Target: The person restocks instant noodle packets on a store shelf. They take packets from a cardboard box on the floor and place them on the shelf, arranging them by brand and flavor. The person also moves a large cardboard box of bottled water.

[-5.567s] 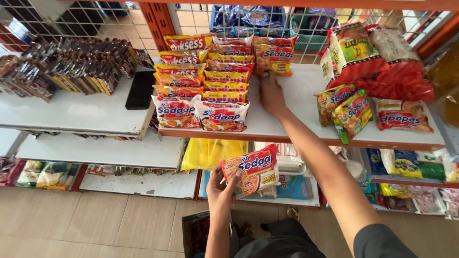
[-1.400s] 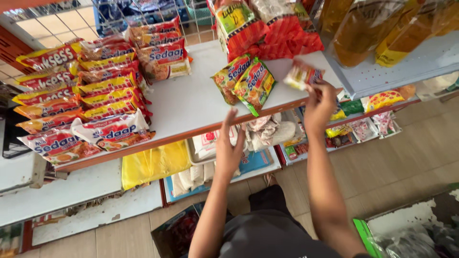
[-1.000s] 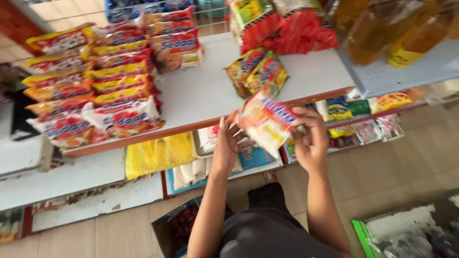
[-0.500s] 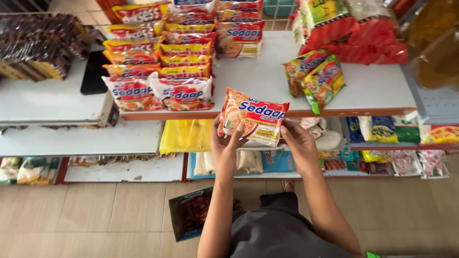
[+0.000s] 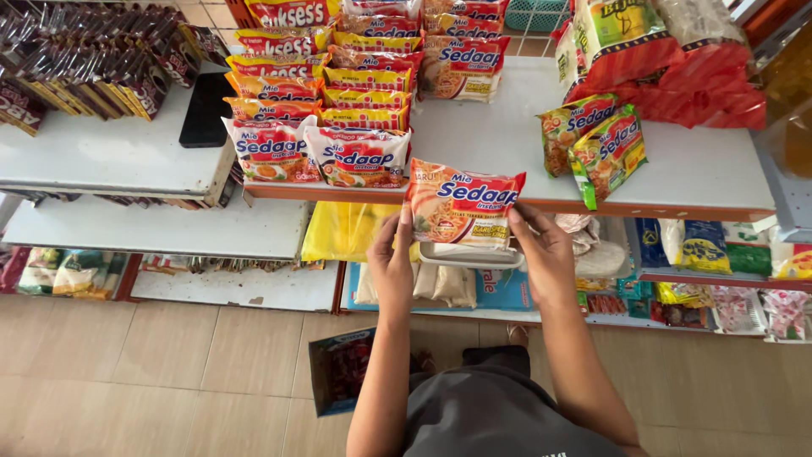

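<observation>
A: Where is the noodle packet (image 5: pixel 461 206)?

B: At the front edge of the white shelf (image 5: pixel 507 144), held flat between both hands. The left hand (image 5: pixel 393 264) pinches its left side, the right hand (image 5: pixel 545 254) its right; the fingers are curled closed on it.

A: What has changed?

B: Half a second ago it was tilted; now it sits level, lower, beside the rows of noodle packets (image 5: pixel 321 110).

A: Any containers?

B: An open box (image 5: pixel 342 381) on the floor holds dark red packets. A tray (image 5: pixel 469 254) lies under the packet; its contents are hidden.
</observation>
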